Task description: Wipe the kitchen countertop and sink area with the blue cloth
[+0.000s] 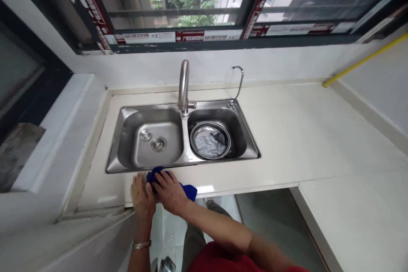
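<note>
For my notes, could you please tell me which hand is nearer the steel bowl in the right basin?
Right hand: on the blue cloth at the counter edge, front-left of the steel bowl; the left hand is farther left.

The left sink basin (159, 129) offers free room; a steel bowl (210, 140) fills the right.

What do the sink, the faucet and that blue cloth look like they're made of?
The double sink looks like stainless steel, grey with a soft brushed sheen. The faucet looks like satin-finished metal, smooth and silvery; steel or plating, I can't tell. The blue cloth seems a soft fabric, perhaps microfiber, since it bunches and folds.
</note>
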A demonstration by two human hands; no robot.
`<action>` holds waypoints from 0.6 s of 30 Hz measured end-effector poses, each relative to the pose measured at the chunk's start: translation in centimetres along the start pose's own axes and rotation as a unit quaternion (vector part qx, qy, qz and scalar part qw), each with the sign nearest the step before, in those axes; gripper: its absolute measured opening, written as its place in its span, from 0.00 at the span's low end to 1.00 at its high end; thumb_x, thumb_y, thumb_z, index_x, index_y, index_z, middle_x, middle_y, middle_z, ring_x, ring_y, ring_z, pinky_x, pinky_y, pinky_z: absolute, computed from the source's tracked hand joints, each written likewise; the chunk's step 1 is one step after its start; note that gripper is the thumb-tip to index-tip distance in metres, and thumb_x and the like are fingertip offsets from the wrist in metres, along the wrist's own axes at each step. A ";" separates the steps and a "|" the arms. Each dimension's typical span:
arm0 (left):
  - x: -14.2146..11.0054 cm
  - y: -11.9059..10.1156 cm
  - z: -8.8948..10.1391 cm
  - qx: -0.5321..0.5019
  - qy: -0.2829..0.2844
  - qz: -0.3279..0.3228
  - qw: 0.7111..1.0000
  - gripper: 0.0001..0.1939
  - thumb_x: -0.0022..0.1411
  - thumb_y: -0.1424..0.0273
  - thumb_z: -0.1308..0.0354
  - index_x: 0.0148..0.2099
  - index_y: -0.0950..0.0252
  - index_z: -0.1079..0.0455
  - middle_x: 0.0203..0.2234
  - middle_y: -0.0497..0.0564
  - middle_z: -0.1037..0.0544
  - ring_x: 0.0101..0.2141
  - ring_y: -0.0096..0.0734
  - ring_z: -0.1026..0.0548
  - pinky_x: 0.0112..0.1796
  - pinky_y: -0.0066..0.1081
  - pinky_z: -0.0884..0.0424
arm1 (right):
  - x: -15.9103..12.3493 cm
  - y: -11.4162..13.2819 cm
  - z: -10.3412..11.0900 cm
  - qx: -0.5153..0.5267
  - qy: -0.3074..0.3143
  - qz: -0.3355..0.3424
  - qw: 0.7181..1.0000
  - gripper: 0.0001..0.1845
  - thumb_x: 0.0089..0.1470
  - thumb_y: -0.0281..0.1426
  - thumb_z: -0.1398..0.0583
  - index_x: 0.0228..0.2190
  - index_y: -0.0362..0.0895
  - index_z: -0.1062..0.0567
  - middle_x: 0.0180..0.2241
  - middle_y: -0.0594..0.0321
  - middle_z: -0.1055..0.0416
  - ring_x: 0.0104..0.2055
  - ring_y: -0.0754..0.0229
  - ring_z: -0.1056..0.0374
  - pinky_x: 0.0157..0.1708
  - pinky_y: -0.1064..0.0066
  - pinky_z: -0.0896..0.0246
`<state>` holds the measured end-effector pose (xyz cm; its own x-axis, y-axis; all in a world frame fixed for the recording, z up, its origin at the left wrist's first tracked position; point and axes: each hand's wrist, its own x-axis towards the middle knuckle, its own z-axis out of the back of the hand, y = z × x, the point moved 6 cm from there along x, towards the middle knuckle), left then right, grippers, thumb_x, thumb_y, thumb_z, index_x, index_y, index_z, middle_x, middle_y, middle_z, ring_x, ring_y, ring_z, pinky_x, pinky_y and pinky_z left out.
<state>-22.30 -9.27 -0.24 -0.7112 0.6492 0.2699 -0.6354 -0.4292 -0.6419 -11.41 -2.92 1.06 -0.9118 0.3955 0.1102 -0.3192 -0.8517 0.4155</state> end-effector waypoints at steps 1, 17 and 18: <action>0.1 -0.2 -0.3 0.017 0.001 -0.004 1.000 0.33 0.71 0.56 0.60 0.64 0.76 0.37 0.62 0.71 0.32 0.67 0.52 0.41 0.67 0.55 0.45 | -0.8 -1.0 0.5 0.001 -0.006 -0.020 1.000 0.28 0.63 0.32 0.44 0.63 0.41 0.35 0.69 0.48 0.45 0.71 0.43 0.53 0.69 0.43 0.59; 1.7 -3.5 -1.4 0.166 -0.034 0.109 0.979 0.35 0.67 0.52 0.61 0.65 0.69 0.38 0.61 0.71 0.32 0.66 0.66 0.43 0.60 0.72 0.49 | -19.3 -21.8 11.8 -0.089 -0.141 -0.256 0.952 0.27 0.64 0.32 0.47 0.64 0.46 0.34 0.69 0.52 0.45 0.70 0.46 0.52 0.70 0.45 0.62; 1.7 -3.6 -1.4 0.177 -0.034 0.109 0.978 0.35 0.66 0.51 0.60 0.65 0.68 0.38 0.60 0.71 0.31 0.65 0.67 0.42 0.60 0.73 0.49 | -20.6 -23.0 12.6 -0.097 -0.148 -0.274 0.945 0.27 0.65 0.32 0.47 0.64 0.45 0.34 0.68 0.52 0.45 0.70 0.47 0.52 0.69 0.45 0.62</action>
<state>-20.81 -5.68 1.54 -0.8525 0.4792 0.2089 -0.5215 -0.7512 -0.4047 18.00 12.85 0.61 -0.4938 0.8494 0.1861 -0.7897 -0.5276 0.3131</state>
